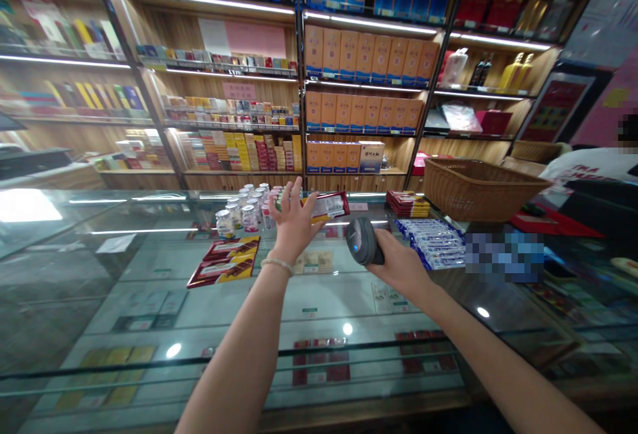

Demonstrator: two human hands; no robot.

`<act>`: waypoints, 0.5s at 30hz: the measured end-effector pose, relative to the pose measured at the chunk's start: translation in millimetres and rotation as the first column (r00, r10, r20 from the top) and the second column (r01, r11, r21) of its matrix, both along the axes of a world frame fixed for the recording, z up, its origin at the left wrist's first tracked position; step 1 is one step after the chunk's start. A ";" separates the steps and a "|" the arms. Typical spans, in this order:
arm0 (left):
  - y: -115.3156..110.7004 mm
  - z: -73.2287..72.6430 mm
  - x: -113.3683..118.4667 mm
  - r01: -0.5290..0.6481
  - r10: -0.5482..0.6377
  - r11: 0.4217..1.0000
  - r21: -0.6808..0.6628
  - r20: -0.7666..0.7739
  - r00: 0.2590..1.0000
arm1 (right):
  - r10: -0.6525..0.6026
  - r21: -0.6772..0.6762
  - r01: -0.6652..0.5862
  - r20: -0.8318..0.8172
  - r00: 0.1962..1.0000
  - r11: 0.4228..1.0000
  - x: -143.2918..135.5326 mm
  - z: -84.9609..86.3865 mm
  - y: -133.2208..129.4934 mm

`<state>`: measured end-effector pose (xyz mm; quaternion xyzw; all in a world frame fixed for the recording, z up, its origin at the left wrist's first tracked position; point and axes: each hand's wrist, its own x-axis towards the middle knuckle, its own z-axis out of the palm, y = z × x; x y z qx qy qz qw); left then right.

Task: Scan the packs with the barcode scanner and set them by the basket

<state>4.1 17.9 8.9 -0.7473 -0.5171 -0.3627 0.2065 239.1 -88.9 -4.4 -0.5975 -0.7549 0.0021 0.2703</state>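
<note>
My left hand (293, 222), with a light bracelet at the wrist, grips a red and yellow chocolate bar (333, 206) above the glass counter. The bar's printed back, with a white label area, faces me; part of it is hidden behind my fingers, some of which are raised and spread. In my right hand (401, 261) is a black handheld barcode scanner (363, 241) showing a small blue light, its head apart from the bar. Other chocolate bars (226, 262) lie on the glass left of my wrist. Small bottles (244, 208) stand behind them.
On the glass counter (164, 248), a stack of chocolate bars (407, 203), blue and white packets (433, 242) and a wicker basket (478, 185) sit to the right. Boxed goods fill wall shelves (369, 82). A person (593, 171) is at the far right.
</note>
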 end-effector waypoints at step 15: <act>4.1 -1.4 -1.6 -0.064 0.066 0.997 -0.034 0.041 0.997 | 0.077 0.075 -0.104 0.297 0.952 0.992 -23.0 -35.8 43.5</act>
